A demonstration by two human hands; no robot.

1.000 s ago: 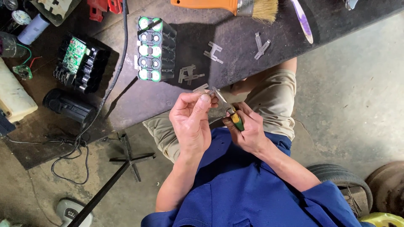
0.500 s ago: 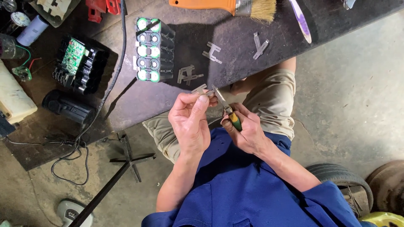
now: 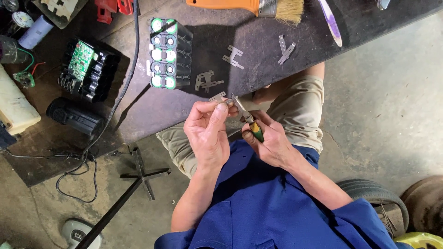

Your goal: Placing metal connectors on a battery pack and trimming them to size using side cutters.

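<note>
Head view: your left hand [image 3: 207, 133] pinched a small flat grey metal strip [image 3: 218, 97] in its fingers; your right hand [image 3: 272, 143] gripped green-and-yellow-handled pliers [image 3: 247, 117] beside the desk [image 3: 258, 69] edge.

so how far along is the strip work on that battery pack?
Done: several cut metal strips lie on the bench, and some strips sit on the battery pack. In hand: left hand holds a small strip while right hand works it with pliers. Left: the loose strips are not yet on the pack.
</note>
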